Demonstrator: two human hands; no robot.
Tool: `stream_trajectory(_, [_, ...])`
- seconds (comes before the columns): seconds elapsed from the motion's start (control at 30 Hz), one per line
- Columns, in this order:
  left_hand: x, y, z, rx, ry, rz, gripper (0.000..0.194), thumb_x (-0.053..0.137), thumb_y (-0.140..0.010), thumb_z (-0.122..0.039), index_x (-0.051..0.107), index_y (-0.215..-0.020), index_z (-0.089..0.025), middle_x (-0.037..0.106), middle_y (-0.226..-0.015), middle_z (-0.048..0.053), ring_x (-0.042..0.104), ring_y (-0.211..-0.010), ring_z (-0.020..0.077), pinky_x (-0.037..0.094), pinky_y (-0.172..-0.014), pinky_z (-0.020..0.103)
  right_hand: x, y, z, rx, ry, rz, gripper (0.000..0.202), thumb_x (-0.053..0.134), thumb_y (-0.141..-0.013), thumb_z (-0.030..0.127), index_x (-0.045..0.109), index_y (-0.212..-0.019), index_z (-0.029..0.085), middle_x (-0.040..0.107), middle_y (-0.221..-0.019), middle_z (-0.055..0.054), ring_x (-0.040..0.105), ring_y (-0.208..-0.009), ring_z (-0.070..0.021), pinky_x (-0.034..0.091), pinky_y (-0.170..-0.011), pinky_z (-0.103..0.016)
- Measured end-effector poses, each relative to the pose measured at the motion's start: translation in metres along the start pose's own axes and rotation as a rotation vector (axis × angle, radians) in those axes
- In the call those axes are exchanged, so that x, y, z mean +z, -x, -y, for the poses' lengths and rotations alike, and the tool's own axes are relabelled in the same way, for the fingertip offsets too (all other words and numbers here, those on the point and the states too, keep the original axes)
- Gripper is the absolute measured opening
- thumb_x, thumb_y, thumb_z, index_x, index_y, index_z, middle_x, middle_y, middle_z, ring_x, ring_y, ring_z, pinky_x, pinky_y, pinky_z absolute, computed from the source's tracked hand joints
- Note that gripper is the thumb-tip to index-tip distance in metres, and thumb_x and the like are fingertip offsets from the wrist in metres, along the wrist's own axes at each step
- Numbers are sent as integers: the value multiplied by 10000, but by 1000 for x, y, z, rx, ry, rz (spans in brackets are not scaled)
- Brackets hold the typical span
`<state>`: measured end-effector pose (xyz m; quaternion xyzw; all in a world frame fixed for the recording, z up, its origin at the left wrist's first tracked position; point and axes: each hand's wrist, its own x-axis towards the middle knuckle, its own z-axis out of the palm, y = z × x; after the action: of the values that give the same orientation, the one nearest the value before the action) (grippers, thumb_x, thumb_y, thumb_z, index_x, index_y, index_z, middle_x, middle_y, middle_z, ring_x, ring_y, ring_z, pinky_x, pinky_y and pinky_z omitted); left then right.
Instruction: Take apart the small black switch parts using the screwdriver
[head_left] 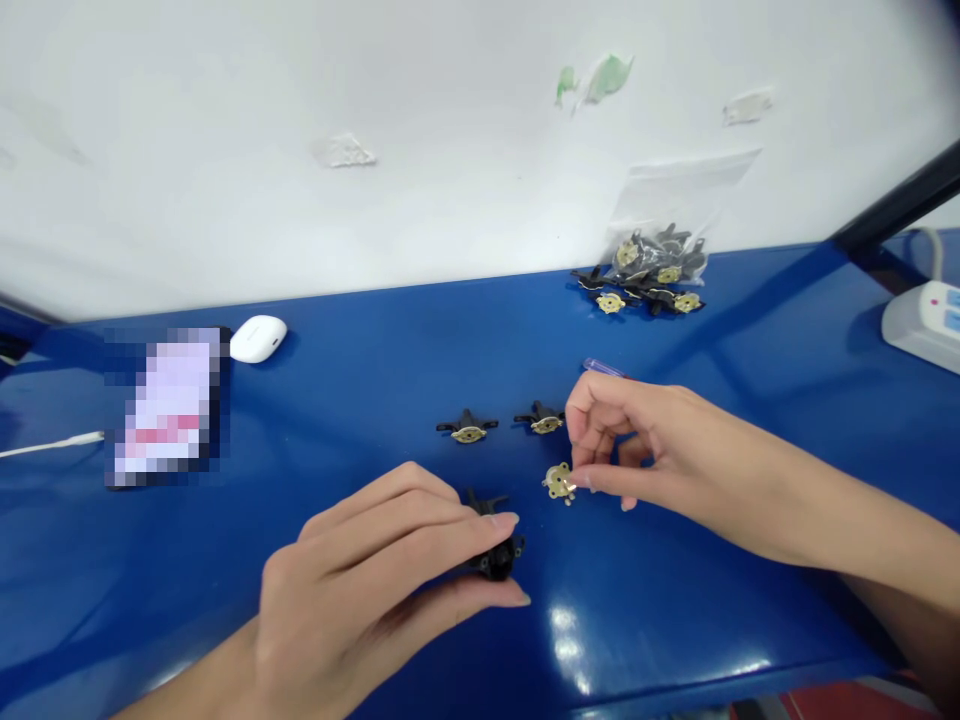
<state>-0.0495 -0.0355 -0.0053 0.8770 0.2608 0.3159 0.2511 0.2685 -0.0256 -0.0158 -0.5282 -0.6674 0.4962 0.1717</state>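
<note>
Left hand, low centre, fingers pinched narrow around a small black plastic part with short protruding arms; thumb below, fingertips above, its hollow-looking end facing right. Right hand, right of it and a bit farther back, thumb and index closed on the rim of a small flat brass-coloured metal plate with holes; remaining fingers curled in. Plate sits between the two hands, just beyond and to the right of the black part, the two apart. Whether the plate touches the surface, cannot tell.

Behind the plate, two small black winged pieces with brass-coloured faces: one on the left, one on the right, the latter close to the right hand's fingers. Translucent purple-blue rod just behind the right hand, partly hidden.

Edges: glossy blue tabletop meets the white wall at the back; front edge shows lower right, below the right forearm. Blue surface runs from the left hand out to a pixelated phone and rounded white plastic case at far left. Back right, a pile of black-and-brass pieces against a clear plastic bag of similar ones; white power strip at the right edge
</note>
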Motion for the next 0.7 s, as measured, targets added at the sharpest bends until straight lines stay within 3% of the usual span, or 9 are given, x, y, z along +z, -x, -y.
stream_trajectory(0.43, [1,1,0,-8,-22,2,265,901,-1025,-214,835,-1276,-163,853,-1015,12,777,-926,131,689,-934,225,2,-1,-5,32,31,38,353,773,-1079,602,571,-1068,312,732,-925,54,695,-817,-188,557,-746,-354])
stream_trajectory(0.7, [4,1,0,-13,-19,4,277,907,-1018,-215,836,-1281,-169,857,-1013,17,784,-921,146,705,-910,246,7,2,0,25,90,1,246,758,-1100,510,600,-1092,322,754,-979,55,715,-853,-179,572,-770,-347])
